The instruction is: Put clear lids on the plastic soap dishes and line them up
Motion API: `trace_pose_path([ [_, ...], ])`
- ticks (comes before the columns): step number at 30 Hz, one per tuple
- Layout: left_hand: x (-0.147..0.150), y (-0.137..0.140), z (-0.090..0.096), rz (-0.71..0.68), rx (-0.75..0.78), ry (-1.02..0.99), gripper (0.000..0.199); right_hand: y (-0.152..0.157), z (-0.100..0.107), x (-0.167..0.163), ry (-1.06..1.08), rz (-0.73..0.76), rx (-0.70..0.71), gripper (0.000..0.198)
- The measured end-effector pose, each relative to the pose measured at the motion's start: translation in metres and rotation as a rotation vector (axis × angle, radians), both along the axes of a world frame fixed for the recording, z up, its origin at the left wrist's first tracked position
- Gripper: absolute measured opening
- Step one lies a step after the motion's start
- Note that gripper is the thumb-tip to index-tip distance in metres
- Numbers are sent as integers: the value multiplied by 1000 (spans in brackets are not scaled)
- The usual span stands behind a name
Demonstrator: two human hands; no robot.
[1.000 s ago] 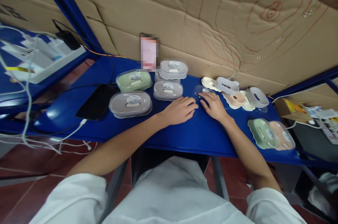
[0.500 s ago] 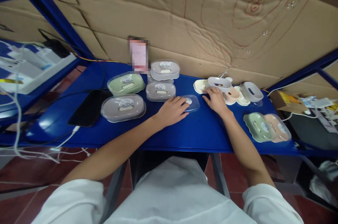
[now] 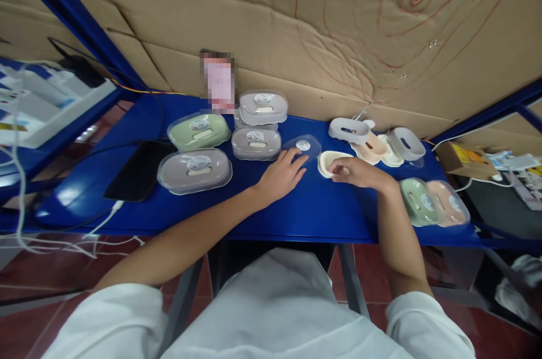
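A cream oval tray [image 3: 339,157], like a soap dish, is pinched at its inner side by my right hand [image 3: 353,171], low over the blue table. My left hand [image 3: 279,176] reaches to a clear plastic lid [image 3: 308,145] with a round label; its fingers are spread apart at the lid's near edge, touching or just above it. Behind my right hand, a grey oval piece [image 3: 349,129] with a slot overlaps a peach tray [image 3: 371,150]. A second grey slotted piece [image 3: 407,143] leans beside another cream tray [image 3: 392,157].
Grey lidded boxes [image 3: 256,143] and a green one [image 3: 199,130] stand to the left, near a black tablet [image 3: 139,170]. A phone [image 3: 219,82] leans on the cardboard wall [image 3: 254,20]. Green [image 3: 419,202] and peach lidded boxes [image 3: 449,204] lie at right.
My right hand has drawn the cream tray out from beside the grey slotted piece, toward me and the clear lid. My left hand has stayed by the lid, its fingers more raised.
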State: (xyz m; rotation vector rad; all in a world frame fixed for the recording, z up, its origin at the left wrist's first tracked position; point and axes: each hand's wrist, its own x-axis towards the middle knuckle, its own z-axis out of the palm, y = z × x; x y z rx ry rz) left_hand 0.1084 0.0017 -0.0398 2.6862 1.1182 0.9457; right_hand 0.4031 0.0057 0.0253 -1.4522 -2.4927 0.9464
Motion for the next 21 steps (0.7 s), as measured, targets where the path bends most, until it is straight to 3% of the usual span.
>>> trace_pose_path([
  [2, -1, 0, 1, -121, 4, -5, 39, -2, 6, -6, 89, 41, -16, 33],
  [3, -2, 0, 1, -195, 10, 12, 40, -1, 8, -9, 116, 32, 42, 35],
  [7, -5, -4, 5, -400, 6, 114, 37, 13, 2, -8, -27, -281, 585, 40],
  [9, -9, -3, 8, -403, -1, 154, 30, 23, -6, -1, -203, -417, 730, 48],
  [11, -15, 1, 12, -369, 6, 193, 23, 29, -12, 6, -324, -447, 731, 50],
  [14, -26, 7, 18, -308, 17, 232, 20, 28, -12, 8, -335, -374, 666, 40],
  [19, -34, 12, 26, -215, 58, 207, 56, 3, 2, -22, -18, -67, 468, 36],
  [21, -33, 13, 27, -209, 85, 189, 60, -5, 3, -38, 90, 67, 377, 34],
])
